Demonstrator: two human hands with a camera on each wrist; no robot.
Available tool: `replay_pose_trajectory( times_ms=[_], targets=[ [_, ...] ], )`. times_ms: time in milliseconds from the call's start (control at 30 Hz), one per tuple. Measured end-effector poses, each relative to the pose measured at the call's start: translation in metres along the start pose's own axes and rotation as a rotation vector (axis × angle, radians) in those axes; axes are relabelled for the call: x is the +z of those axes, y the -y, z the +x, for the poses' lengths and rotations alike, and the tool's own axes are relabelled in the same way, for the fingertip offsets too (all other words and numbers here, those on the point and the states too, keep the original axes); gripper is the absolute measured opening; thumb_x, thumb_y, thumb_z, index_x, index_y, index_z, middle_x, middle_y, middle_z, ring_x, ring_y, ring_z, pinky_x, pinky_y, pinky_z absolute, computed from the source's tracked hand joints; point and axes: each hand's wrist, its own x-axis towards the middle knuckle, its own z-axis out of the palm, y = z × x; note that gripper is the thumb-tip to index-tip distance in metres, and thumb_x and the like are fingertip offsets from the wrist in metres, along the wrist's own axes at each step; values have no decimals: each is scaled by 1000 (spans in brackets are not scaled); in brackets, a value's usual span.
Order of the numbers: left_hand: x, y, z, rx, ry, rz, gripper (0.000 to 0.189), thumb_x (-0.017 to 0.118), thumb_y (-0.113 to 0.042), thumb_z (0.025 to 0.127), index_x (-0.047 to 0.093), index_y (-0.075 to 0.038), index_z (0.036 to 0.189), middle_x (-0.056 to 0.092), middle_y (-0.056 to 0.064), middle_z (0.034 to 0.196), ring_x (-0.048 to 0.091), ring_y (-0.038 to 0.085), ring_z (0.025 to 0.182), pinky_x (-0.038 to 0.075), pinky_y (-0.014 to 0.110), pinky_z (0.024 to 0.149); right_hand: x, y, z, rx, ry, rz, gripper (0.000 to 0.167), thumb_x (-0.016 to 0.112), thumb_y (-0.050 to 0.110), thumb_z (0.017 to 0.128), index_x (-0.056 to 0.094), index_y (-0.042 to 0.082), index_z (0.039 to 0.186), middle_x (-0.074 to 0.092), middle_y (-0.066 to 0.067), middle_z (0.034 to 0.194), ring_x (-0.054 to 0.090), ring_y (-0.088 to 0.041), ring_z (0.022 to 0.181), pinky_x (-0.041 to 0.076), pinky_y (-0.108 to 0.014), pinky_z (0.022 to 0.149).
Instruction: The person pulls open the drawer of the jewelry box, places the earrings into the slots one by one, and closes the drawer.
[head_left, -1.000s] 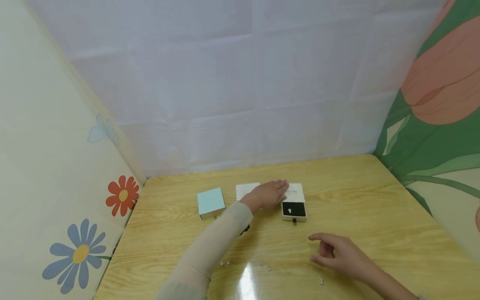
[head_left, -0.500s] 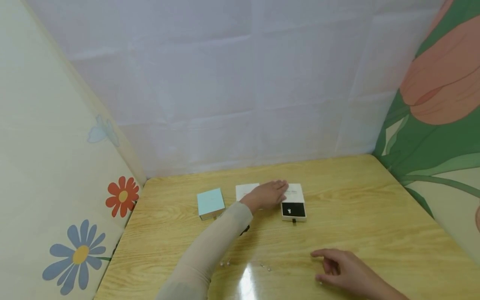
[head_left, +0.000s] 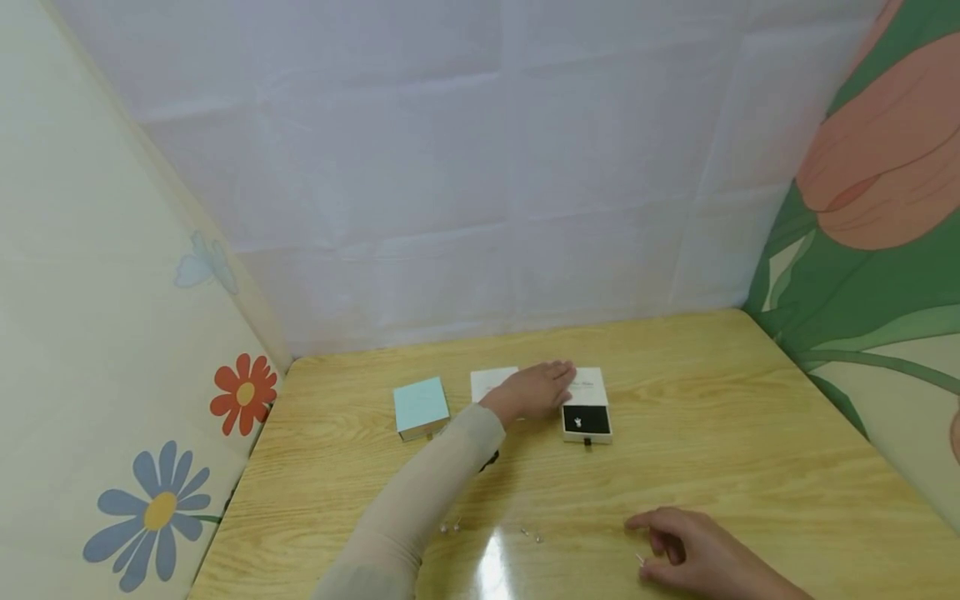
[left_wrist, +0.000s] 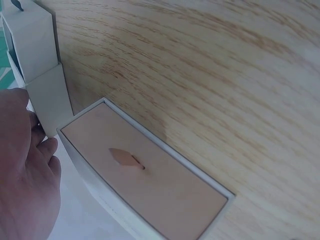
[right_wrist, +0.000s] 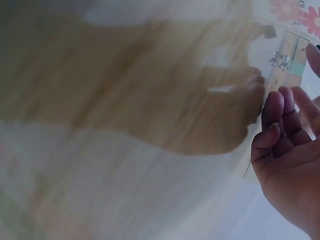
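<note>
My left hand [head_left: 531,390] reaches across to a white jewelry box [head_left: 587,385], its fingers resting flat on the box's left edge. The drawer is pulled out toward me, showing a black pad [head_left: 592,419] with a small silvery earring [head_left: 578,422] on it. In the left wrist view the left fingers [left_wrist: 47,147] lie against the side of this box. My right hand [head_left: 693,550] is low at the right, index finger and thumb apart. A single earring [head_left: 640,558] is right at the thumb tip, partly hidden by it. In the right wrist view the other fingers [right_wrist: 272,107] are bent.
A second white box [head_left: 493,380] lies partly behind the left wrist, its tan end with a pull tab [left_wrist: 125,158] showing in the left wrist view. A light blue box [head_left: 422,405] stands left. Two pairs of small earrings, one pair [head_left: 450,527] beside the left forearm, another pair [head_left: 532,535], lie in front.
My right hand has moved down and toward me, from above the single earring to beside it, with its thumb now at the earring. The left hand has stayed on the white box.
</note>
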Motion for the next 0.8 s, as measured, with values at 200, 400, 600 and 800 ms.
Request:
replay_pose_trajectory(
  times_ms=[200,400,600,800],
  targets=[
    [-1,0,0,0,-4,-7,58,17,-37,113,10,-11,164,10,4,171,10,16,157,9,27,127,-1,-5,1,-29,33,-2,42,75,32,93,67,10,127,56,11,84,50,1,70,42,-22,53],
    [0,0,0,-2,-5,-8,58,16,-38,113,9,-11,164,9,3,171,9,16,157,8,27,127,-5,-8,2,-40,92,30,39,76,28,92,69,12,127,61,12,98,51,0,76,43,-21,56],
    [-1,-1,-1,3,-5,-14,58,17,-38,113,9,-10,164,10,5,171,10,18,157,9,28,127,-6,-12,5,-105,120,-2,35,74,30,94,71,16,126,61,16,103,51,3,79,43,-20,59],
    [0,-1,-1,3,1,-14,58,16,-38,113,8,-11,164,9,4,171,9,17,157,8,28,127,-4,-17,6,-208,95,-9,22,73,23,95,75,17,116,63,14,101,52,5,79,47,-19,58]
  ],
)
